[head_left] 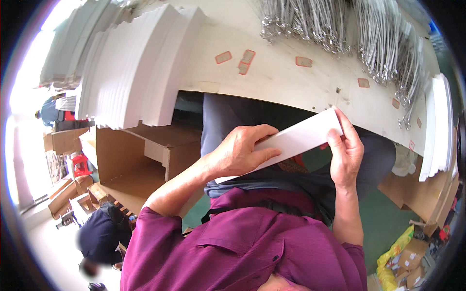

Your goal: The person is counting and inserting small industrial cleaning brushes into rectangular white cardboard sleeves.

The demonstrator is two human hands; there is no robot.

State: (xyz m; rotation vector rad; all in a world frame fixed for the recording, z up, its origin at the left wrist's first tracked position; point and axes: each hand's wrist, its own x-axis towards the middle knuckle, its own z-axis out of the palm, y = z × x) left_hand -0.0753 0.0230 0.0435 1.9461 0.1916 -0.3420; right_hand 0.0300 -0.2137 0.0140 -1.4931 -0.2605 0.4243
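A long, narrow white box [301, 138] lies slantwise above my lap, just off the table's near edge. My left hand [242, 150] grips it toward its lower left end, thumb on the upper face and fingers along the far edge. At its upper right end, my right hand [345, 150] holds the corner, with the thumb pressed on the face and the fingers behind. The underside of the box is hidden. Closest to my left hand on the table is a stack of white folded boxes [128, 68], which juts over the edge.
Bundles of thin metal rods with looped ends [388, 43] lie at the far right of the white table [272, 80]. More white boxes [437, 126] stand at the right edge. An open cardboard box [131, 160] sits below left. Another person [104, 233] is at lower left.
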